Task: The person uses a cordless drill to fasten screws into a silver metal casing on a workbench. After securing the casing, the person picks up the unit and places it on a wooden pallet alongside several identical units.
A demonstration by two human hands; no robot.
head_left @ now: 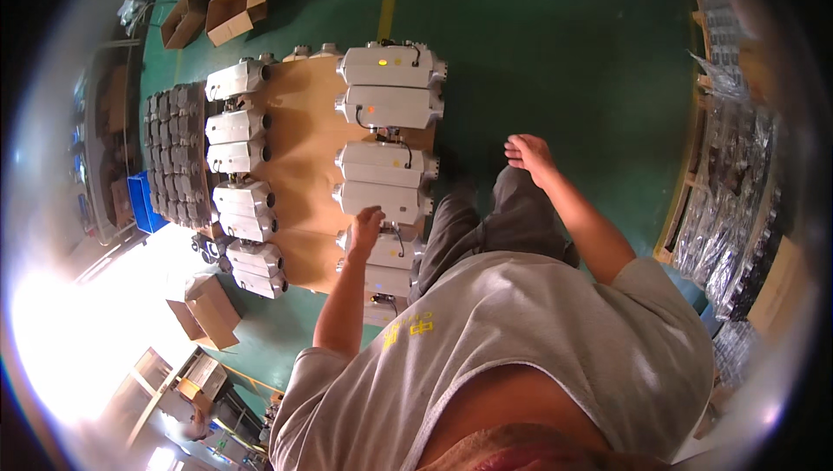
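Light grey box-shaped units (382, 161) with short black cables and round metal end fittings stand in a row along the right side of a brown cardboard-covered surface (299, 150). My left hand (364, 232) is over the near part of this row, beside a unit with a plain grey side (382, 200). Its fingers are loosely bent and slightly apart, with nothing seen in them; whether they touch the unit I cannot tell. My right hand (531, 155) hangs free above my knee, away from the units, its fingers loosely apart and empty.
A second row of grey units (239, 157) lines the surface's left side, beside stacked dark parts (176, 154) and a blue bin (144, 202). Open cardboard boxes (238, 9) stand on the green floor (538, 29). Plastic-wrapped goods (720, 219) fill the right. Another person (193, 423) is at lower left.
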